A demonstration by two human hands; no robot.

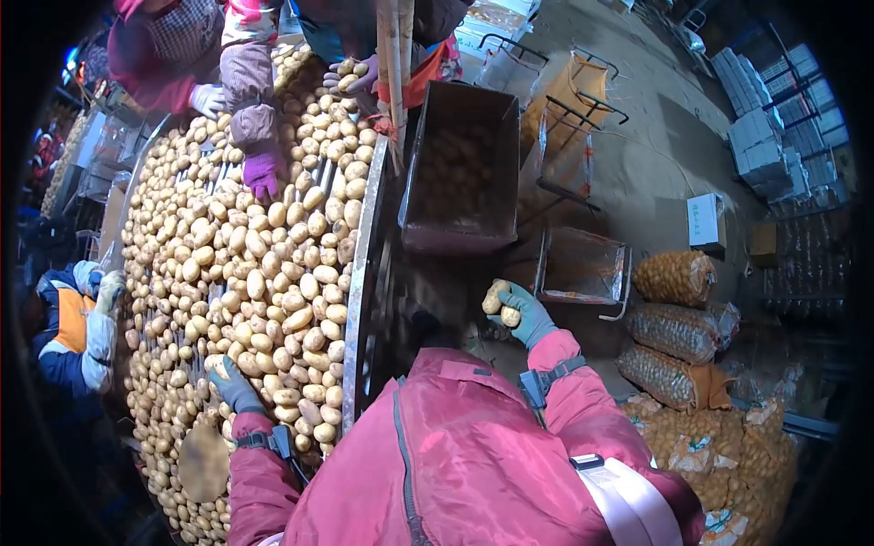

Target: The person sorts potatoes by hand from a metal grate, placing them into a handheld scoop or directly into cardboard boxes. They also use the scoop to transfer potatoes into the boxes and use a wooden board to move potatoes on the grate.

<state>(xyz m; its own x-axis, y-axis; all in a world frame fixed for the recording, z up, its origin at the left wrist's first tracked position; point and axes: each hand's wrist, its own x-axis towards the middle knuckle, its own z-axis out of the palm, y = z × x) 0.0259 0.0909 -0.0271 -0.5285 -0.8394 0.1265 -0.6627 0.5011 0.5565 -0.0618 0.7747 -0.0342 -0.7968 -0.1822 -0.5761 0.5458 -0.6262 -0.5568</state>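
Many pale yellow potatoes (255, 282) cover the long sorting table on the left. My left hand (238, 389), in a grey-green glove, lies low among them with its fingers curled round a potato (218, 367). Off to the right, away from the table, my right hand (530, 314) is closed on a couple of potatoes (496, 296), which show between thumb and fingers. The palm side of the right hand is partly hidden by them.
A metal rail (364, 264) edges the table. Beyond it stands a dark bin (460, 238) with potatoes inside, beside wire-framed bag stands (583, 264). Filled sacks (674, 278) are stacked at right. Co-workers' gloved hands (262, 173) reach over the far end; another person (77, 328) stands at left.
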